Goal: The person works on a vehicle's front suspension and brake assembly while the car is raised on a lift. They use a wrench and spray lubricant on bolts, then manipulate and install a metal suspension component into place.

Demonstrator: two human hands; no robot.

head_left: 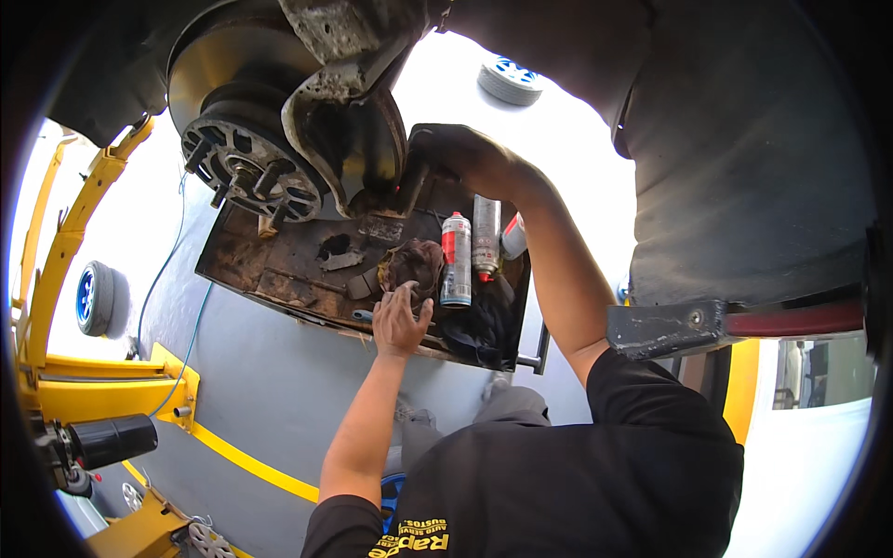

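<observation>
My left hand (pixel 400 321) reaches over the near edge of a grimy metal cart top (pixel 288 251). Its fingers are apart, at the edge of a crumpled dirty rag (pixel 415 264). My right hand (pixel 470 160) is raised beside a curved metal suspension part (pixel 358 121). Its fingers bend down in dark shadow by the part's lower end; what they grip is hidden. Left of that part hangs a wheel hub (pixel 244 172) with studs, in front of a brake disc (pixel 219 70).
Spray cans (pixel 456 260) stand near the rag, and a worn brake pad (pixel 342 259) lies left of it. Black cloth or gloves (pixel 479 330) cover the cart's near right corner. Yellow lift arms (pixel 84 214) rise at left. A wheel (pixel 95 298) is on the floor.
</observation>
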